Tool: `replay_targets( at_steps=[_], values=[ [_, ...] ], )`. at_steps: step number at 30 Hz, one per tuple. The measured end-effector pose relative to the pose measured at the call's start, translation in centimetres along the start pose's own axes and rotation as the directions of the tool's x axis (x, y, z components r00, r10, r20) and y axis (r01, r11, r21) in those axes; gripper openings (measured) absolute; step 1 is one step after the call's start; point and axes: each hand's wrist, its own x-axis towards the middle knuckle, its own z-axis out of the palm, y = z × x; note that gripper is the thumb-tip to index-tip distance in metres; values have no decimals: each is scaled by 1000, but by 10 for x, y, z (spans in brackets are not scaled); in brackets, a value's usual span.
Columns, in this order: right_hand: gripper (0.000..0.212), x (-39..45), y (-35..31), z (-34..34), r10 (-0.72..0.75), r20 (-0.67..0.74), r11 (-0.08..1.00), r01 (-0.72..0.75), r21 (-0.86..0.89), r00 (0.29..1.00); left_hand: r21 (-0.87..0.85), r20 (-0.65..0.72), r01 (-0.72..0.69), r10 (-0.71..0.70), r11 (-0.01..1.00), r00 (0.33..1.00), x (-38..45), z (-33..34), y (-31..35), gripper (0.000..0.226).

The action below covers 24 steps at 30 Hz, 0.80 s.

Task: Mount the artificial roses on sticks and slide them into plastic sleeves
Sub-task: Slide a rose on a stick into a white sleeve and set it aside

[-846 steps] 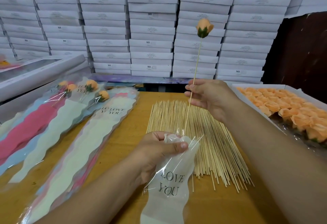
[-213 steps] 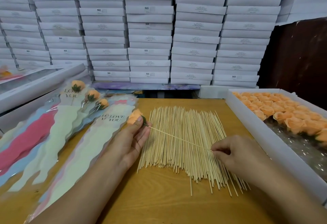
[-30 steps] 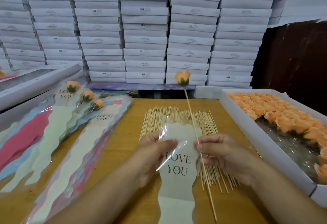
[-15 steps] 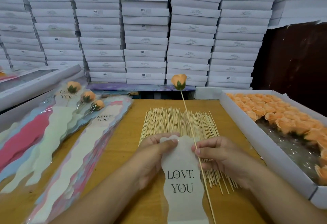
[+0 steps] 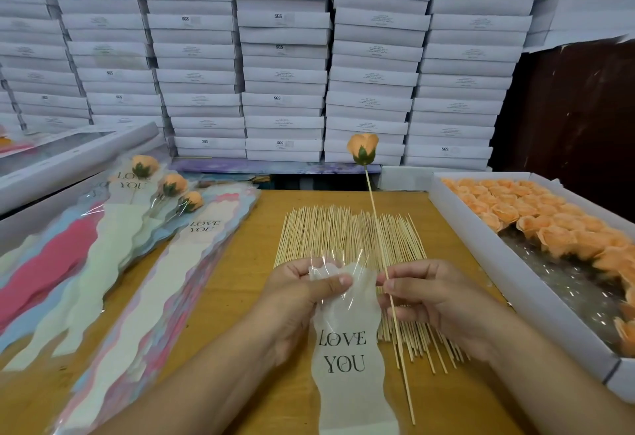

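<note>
A: What is held in the left hand [image 5: 302, 293]?

B: The top edge of a clear plastic sleeve with a wavy cream panel printed "LOVE YOU" [image 5: 347, 348] is pinched between its thumb and fingers; the rest of the sleeve is laid flat on the yellow wooden table [image 5: 261, 314], running toward the viewer.

A: And the right hand [image 5: 433, 300]?

B: It is closed around a thin pale wooden stick [image 5: 381, 252], gripped at mid-length. An orange artificial rose with a green base [image 5: 362, 148] is carried on the stick's upper end, raised above the table. The stick's lower end is seen just right of the sleeve, outside it.

A: What else is laid out?

B: A spread pile of bare wooden sticks [image 5: 343, 239] is found under both hands. A white cardboard tray of loose orange rose heads [image 5: 549, 225] is placed at the right. At the left, finished sleeved roses [image 5: 165, 187] are stacked over a pile of empty pastel sleeves [image 5: 103, 280]. Stacked white boxes [image 5: 281, 56] are seen behind.
</note>
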Motion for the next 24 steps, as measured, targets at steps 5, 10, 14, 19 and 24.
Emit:
replay_targets(
  at_steps=[5, 10, 14, 19, 24],
  values=[
    [22, 1, 0, 2, 13, -29, 1000, -14, -12, 999, 6, -23, 9, -9, 1000, 1000, -2, 1, -1, 59],
    [22, 8, -14, 1, -1, -157, 1000, -2, -23, 988, 23, -23, 34, -33, 999, 999, -2, -1, -3, 59],
    [13, 18, -48, 2, -104, -242, 993, 87, -81, 965, 20, -3, 38, -38, 999, 999, -2, -3, -4, 54],
    [6, 33, -95, 7, -215, -308, 977, 208, -56, 927, 26, 17, 47, -47, 999, 999, -2, -4, -4, 54],
    [7, 44, -114, 15, -255, -340, 967, 242, -82, 905, 25, 22, 47, -47, 999, 999, -2, -5, -5, 51]
  ],
)
